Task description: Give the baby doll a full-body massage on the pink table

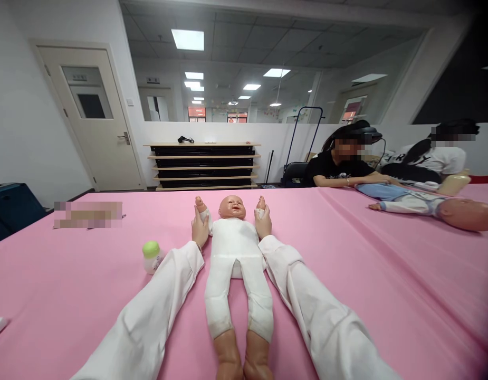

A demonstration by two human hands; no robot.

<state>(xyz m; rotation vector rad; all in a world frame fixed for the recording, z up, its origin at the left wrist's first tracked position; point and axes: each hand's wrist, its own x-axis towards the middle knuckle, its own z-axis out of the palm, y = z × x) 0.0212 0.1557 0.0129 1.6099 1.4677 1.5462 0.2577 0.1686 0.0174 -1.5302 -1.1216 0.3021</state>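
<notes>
A baby doll [235,243] with a white cloth body lies on its back on the pink tablecloth [109,295], head away from me and feet toward me. My left hand [200,228] is closed around the doll's arm on the left, and that small doll hand sticks up above my fingers. On the other side my right hand [263,224] grips the doll's other arm in the same way. Both doll arms are raised beside its head. Left of my left sleeve stands a small white jar [151,258] with a green lid.
At the right, a second doll [421,203] in blue and white clothes lies before a person [342,158] in a black shirt. Another person [437,153] sits farther right, near a pale bottle [454,182]. A blurred-out item [88,215] lies at the table's far left.
</notes>
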